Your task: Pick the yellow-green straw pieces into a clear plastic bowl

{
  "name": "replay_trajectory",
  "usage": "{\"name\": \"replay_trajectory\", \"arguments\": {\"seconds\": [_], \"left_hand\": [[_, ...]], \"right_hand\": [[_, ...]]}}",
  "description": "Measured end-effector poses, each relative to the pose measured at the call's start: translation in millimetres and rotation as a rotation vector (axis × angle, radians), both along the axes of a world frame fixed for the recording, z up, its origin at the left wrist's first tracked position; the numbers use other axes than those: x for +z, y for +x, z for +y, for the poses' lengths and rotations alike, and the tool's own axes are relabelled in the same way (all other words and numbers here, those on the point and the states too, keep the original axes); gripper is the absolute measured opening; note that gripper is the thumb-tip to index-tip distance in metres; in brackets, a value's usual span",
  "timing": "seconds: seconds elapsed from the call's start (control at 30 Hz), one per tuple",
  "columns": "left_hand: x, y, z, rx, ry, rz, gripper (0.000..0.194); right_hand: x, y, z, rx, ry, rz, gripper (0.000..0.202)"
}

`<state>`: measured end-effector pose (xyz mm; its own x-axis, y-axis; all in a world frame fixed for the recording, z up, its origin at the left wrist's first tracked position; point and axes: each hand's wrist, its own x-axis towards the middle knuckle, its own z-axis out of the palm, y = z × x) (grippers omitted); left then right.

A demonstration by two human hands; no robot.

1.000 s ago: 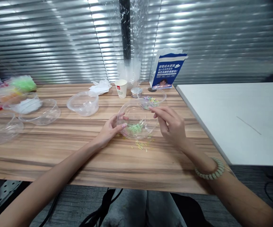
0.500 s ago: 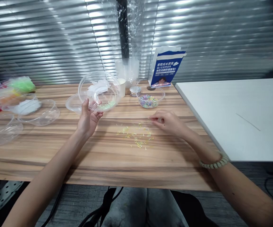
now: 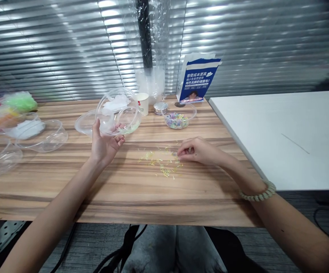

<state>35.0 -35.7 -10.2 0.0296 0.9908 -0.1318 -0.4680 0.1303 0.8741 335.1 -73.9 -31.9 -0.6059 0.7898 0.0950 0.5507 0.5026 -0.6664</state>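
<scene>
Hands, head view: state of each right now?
Left hand: closed on the tilted clear bowl.
Right hand: fingers pinched at the scattered beads; whether holding one cannot be told.

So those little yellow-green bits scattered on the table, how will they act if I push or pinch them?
The bits look tiny and thin, so probably very light and apt to scatter. The smooth wooden table likely lets them slide, making pinching fiddly.

clear bowl (image 3: 120, 112) has pale green bits in it, yellow-green slivers (image 3: 161, 163) scattered mid-table on striped brown wood (image 3: 141, 197), multicolour confetti bowl (image 3: 177, 119) near the back edge, blue-white card (image 3: 195, 81).
</scene>
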Motion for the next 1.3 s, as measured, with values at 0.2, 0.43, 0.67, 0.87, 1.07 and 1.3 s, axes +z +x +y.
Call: {"name": "replay_trajectory", "arguments": {"seconds": [0.2, 0.43, 0.67, 0.87, 1.07, 1.3], "left_hand": [[-0.4, 9.1, -5.8, -0.079, -0.042, 0.121, 0.042], [-6.0, 17.0, -9.5, -0.121, -0.028, 0.184, 0.04], [-7.1, 17.1, -8.6, -0.115, -0.033, 0.197, 0.044], [-6.2, 17.0, -9.3, -0.115, -0.047, 0.185, 0.042], [-11.3, 15.0, -6.5, -0.103, -0.05, 0.235, 0.037], [-11.9, 6.1, -1.4, -0.047, -0.083, 0.516, 0.046]], "right_hand": [[3.2, -23.4, -12.5, 0.193, -0.023, 0.052, 0.015], [-14.9, -41.4, -16.0, 0.13, 0.148, 0.028, 0.014], [-10.8, -35.9, -15.3, 0.122, 0.156, 0.034, 0.011], [1.6, -6.2, -4.7, -0.053, 0.108, 0.022, 0.013], [-9.2, 5.5, 5.8, -0.223, 0.235, -0.05, 0.012], [-3.5, -2.5, 2.7, -0.242, 0.35, 0.022, 0.015]]}}
